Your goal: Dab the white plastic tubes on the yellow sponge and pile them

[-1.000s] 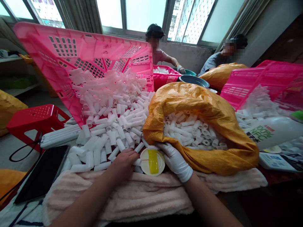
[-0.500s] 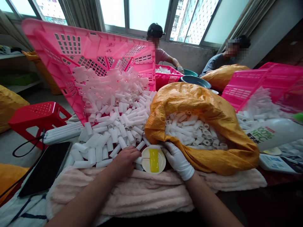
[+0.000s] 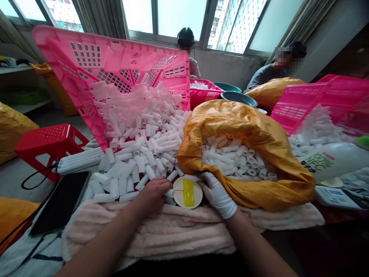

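Observation:
Low in the middle is a small round dish (image 3: pixel 178 198) with a yellow strip across it. Just left of it, my bare left hand (image 3: pixel 154 193) has its fingers closed on a short white plastic tube (image 3: pixel 170 193), whose end points at the dish. On the dish's other side, my right hand (image 3: pixel 219 196) wears a white glove. Its fingertips pinch another white tube (image 3: pixel 196 178) lying along the dish's upper rim. Loose white tubes (image 3: pixel 141 163) are heaped beyond my left hand. An orange woven sack (image 3: pixel 291 188), full of similar tubes, opens beyond my right hand.
A tilted pink crate (image 3: pixel 115 48) spills tubes from the left. A pinkish towel (image 3: pixel 184 234) runs along the front edge, with a black tablet (image 3: pixel 60 204) at left. A white bottle (image 3: pixel 334 159) lies at right. Two people sit by the windows beyond basins (image 3: pixel 239 99).
My hands stay beside the dish with hardly any movement. The view shifts slightly. In the back, one person's outstretched gloved arm has dropped out of sight and that head has turned.

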The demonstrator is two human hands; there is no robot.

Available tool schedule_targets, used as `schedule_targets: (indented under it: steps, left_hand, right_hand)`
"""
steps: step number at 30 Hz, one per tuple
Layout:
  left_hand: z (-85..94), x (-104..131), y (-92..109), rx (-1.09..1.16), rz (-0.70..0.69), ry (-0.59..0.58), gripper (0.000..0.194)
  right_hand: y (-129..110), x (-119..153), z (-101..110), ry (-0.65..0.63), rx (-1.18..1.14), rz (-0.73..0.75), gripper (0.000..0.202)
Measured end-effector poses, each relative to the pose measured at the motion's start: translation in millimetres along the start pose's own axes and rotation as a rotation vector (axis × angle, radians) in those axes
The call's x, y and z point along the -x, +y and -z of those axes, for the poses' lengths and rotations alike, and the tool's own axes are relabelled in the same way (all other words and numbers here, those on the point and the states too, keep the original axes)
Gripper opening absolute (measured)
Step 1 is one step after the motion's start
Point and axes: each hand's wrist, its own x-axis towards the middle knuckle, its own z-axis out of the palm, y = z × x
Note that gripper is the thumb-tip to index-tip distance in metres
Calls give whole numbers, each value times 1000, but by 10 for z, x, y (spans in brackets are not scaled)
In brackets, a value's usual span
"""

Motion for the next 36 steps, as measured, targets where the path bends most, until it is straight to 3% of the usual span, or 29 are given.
schedule_targets:
  steps: [8,14,20,24,27,29,32,34,36]
  left_hand:
    - [-3,11,-8,9,-8,-5,43]
    - [-11,12,-14,0,1,3,43]
    - [-6,13,-5,4,3,11,40]
    - [10,17,2,-7,32,-16,37]
    - [35,18,29,-34,63,18,33]
    - [73,20,86,-76,110,99,29]
    - [169,21,258,-95,201,175,21]
    - [242,21,416,-71,241,132,18]
    - [302,24,574,-41,266,64,18]
  right_hand:
    - [-28,7,15,3,-38,-22,17]
    - [-7,33,34,31,-23,119,11]
    - [31,19,47,3,32,50,19]
    - [13,9,80,42,18,202,13]
    - [0,26,110,144,-11,293,11]
    - [-45,60,123,229,-125,219,13]
    - [-203,141,127,198,-421,-91,23]
    - [-353,204,131,113,-583,-244,30]
    - [-503,263,143,47,-657,-274,35]
